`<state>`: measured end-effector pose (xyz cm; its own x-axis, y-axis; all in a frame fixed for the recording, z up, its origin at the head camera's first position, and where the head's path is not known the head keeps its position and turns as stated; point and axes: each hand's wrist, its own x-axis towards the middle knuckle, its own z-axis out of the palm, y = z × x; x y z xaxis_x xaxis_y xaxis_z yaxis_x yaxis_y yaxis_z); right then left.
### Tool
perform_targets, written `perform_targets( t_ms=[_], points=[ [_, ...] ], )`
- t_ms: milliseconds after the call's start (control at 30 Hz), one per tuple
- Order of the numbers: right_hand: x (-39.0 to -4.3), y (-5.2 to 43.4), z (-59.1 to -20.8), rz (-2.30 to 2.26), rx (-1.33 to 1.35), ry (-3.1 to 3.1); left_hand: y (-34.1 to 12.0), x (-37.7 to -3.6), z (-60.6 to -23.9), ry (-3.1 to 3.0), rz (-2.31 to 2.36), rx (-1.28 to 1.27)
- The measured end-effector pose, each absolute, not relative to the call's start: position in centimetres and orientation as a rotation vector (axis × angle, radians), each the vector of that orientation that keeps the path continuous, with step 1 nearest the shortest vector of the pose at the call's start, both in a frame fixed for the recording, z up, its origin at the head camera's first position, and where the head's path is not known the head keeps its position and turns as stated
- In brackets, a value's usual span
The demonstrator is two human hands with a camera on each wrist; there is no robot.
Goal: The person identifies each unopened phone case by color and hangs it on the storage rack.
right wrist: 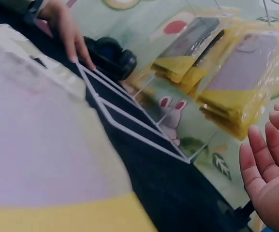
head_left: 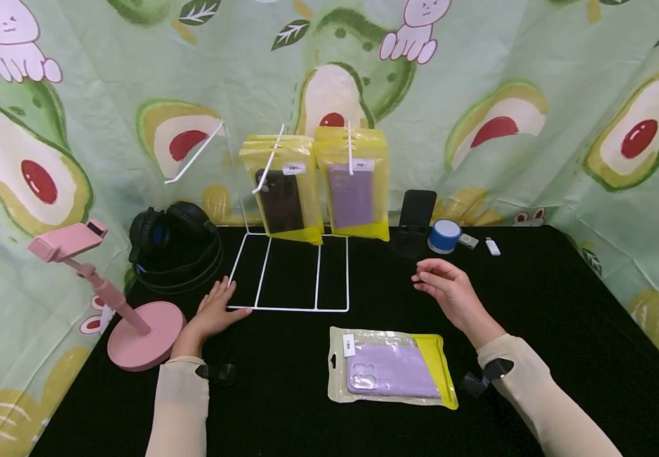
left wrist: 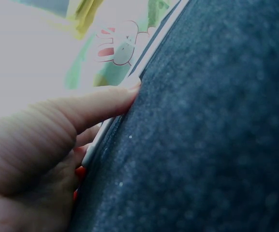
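Observation:
My left hand (head_left: 212, 312) rests at the front left corner of a white wire display rack (head_left: 300, 309), its thumb along the front bar, as the left wrist view also shows. My right hand (head_left: 448, 289) is raised over the table's right side, fingers loosely bent with nothing in them. Below and left of it lies a yellow-edged clear pouch (head_left: 429, 368) holding a purple phone case (head_left: 392, 371). From the rack's middle prong hang pouches with a dark phone case (head_left: 280, 202); from the right prong, pouches with a purple one (head_left: 352, 198). The left prong (head_left: 195, 154) is bare.
A pink phone stand (head_left: 145, 336) and black headphones (head_left: 175, 241) stand left of the rack. At the back right are a black phone stand (head_left: 417, 212), a blue and white round item (head_left: 444, 236), a small grey item (head_left: 469, 240) and a white USB stick (head_left: 493, 246). A patterned curtain (head_left: 420, 127) encloses the black table.

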<state>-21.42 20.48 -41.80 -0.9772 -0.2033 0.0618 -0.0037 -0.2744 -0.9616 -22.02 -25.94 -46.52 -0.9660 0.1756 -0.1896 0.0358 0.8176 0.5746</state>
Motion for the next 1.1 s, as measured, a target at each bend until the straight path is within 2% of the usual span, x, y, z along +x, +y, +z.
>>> perform_targets(
  t_ms=[233, 633, 867, 1100],
  points=[
    [-19.8, 21.0, -42.3, -2.044, -0.334, 2.084, -26.0, -22.3, -46.8, 2.777, 0.864, 0.171],
    [-18.9, 18.5, -42.6, -1.296, -0.889, 2.208, -25.8, -22.0, -46.5, 2.767, 0.871, 0.168],
    [-18.8, 17.7, -44.1, -1.040, -0.972, 2.225, -25.8, -22.0, -46.7, 2.762, 0.875, 0.168],
    [-18.9, 17.5, -44.7, -0.995, -0.950, 2.180, -25.9, -22.0, -46.7, 2.763, 0.905, 0.177]
  ],
)
